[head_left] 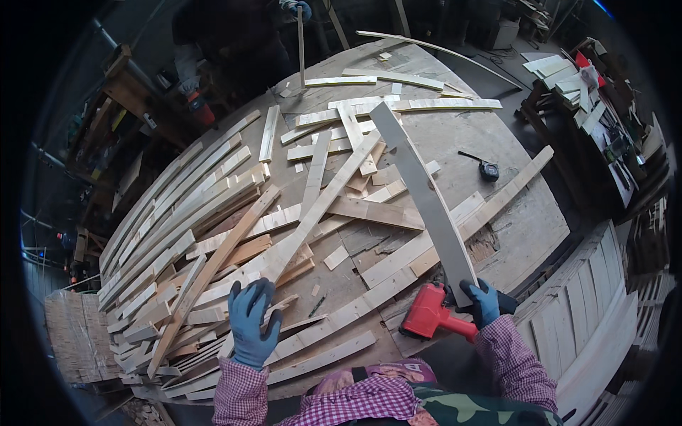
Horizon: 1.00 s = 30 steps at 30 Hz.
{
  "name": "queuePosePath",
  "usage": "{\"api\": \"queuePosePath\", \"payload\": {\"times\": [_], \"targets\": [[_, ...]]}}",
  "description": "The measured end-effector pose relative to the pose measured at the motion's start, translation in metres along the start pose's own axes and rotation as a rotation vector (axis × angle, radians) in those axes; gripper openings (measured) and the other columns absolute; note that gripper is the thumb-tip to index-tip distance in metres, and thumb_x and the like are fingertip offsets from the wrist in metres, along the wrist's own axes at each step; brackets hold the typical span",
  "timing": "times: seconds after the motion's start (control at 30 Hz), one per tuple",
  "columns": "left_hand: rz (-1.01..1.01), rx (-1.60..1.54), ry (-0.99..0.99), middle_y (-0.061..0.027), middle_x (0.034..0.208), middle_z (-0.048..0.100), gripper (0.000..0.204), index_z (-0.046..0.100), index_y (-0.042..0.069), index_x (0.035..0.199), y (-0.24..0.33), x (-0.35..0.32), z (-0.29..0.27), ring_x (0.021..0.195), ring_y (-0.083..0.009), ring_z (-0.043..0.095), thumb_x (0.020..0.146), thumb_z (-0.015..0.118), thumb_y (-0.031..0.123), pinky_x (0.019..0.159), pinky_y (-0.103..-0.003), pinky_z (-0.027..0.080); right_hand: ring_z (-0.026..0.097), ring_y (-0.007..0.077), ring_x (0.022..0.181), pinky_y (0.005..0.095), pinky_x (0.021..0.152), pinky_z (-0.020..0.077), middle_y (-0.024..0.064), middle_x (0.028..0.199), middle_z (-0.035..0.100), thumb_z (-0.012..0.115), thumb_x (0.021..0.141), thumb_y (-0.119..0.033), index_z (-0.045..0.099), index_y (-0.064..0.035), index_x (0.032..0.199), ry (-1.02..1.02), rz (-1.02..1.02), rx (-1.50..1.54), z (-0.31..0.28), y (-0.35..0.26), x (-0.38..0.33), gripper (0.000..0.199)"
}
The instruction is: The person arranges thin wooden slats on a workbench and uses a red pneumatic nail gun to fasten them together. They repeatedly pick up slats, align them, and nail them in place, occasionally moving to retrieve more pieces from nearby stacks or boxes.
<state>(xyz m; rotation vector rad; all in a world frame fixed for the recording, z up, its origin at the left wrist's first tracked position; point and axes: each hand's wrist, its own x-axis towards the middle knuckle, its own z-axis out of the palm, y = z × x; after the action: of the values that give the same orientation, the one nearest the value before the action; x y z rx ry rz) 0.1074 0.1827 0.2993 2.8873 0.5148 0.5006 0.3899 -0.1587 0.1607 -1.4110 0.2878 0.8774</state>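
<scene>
My right hand, in a blue and dark work glove, grips the near end of a long pale board, which slants up and away over the table. Just left of that hand, a red nail gun with a black end lies on the table. My left hand, gloved alike, is open with thumb and fingers apart. It is beside the near end of a light plank; whether the fingertips touch it I cannot tell.
Many wooden strips are stacked along the left of the worktable. A tape measure lies at right. Pale panels stand at lower right. Across the table, another person's gloved hand holds an upright strip. A side bench carries boards.
</scene>
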Motion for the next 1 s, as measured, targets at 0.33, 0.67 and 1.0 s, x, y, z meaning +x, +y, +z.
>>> {"api": "queuePosePath", "payload": {"times": [0.33, 0.67, 1.0], "targets": [[-0.583, -0.509, -0.110, -0.0164, 0.131, 0.050, 0.056, 0.046, -0.002, 0.130, 0.010, -0.135, 0.058, 0.118, -0.0269, 0.052, 0.076, 0.060, -0.007, 0.103, -0.036, 0.040, 0.062, 0.0290, 0.088, 0.0397, 0.071, 0.0572, 0.0157, 0.108, 0.059, 0.069, 0.081, -0.044, 0.044, -0.0085, 0.131, 0.123, 0.016, 0.351, -0.007, -0.031, 0.112, 0.067], [-0.516, -0.379, -0.158, -0.0165, 0.126, 0.054, 0.045, 0.048, -0.002, 0.130, 0.010, -0.165, 0.068, 0.117, -0.0248, 0.055, 0.086, 0.059, -0.001, 0.091, -0.031, 0.047, 0.060, 0.0192, 0.095, 0.0358, 0.073, 0.0579, 0.0139, 0.111, 0.061, 0.083, 0.070, -0.020, 0.051, -0.0027, 0.128, 0.099, -0.169, -0.246, 0.000, -0.091, 0.260, 0.069], [-0.428, -0.387, -0.251, -0.0161, 0.126, 0.055, 0.044, 0.050, -0.001, 0.128, 0.012, -0.149, 0.075, 0.113, -0.0241, 0.057, 0.085, 0.058, -0.004, 0.084, -0.027, 0.049, 0.054, 0.0294, 0.108, 0.0409, 0.090, 0.0509, 0.0174, 0.129, 0.049, 0.073, 0.080, -0.026, 0.037, -0.0083, 0.137, 0.432, -0.255, -0.119, 0.015, -0.062, 0.268, 0.070]]}}
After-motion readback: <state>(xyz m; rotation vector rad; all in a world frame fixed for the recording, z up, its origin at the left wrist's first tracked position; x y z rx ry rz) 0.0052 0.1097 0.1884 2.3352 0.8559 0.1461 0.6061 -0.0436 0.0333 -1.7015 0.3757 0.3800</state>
